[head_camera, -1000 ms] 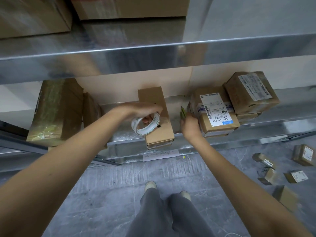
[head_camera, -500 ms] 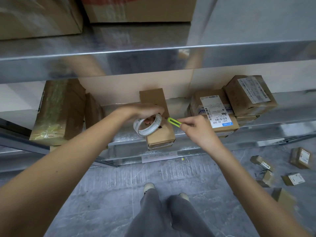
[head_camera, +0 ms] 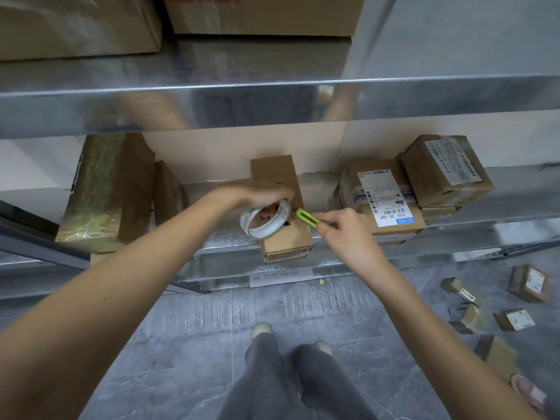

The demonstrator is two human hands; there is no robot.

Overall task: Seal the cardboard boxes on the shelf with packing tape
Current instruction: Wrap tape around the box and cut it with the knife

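A long narrow cardboard box (head_camera: 285, 247) lies on the metal shelf (head_camera: 224, 234), its near end at the shelf's front edge. Over its top my left hand (head_camera: 257, 195) grips a roll of clear packing tape with green print (head_camera: 265, 221), fingers through the core. My right hand (head_camera: 345, 231) pinches a lime-green utility knife (head_camera: 306, 217), whose tip sits right beside the roll above the box. Labelled, taped boxes (head_camera: 385, 201) are stacked to the right on the same shelf.
A tall taped box (head_camera: 106, 192) and a thinner one (head_camera: 168, 195) stand at the shelf's left. The upper shelf (head_camera: 272, 104) overhangs, carrying large cartons (head_camera: 260, 13). Several small parcels (head_camera: 527, 283) lie on the grey floor at right. My shoes (head_camera: 262, 330) stand below.
My right hand came away from the labelled boxes holding the green knife and brought it leftward up to the tape roll. My left hand kept the roll over the box.
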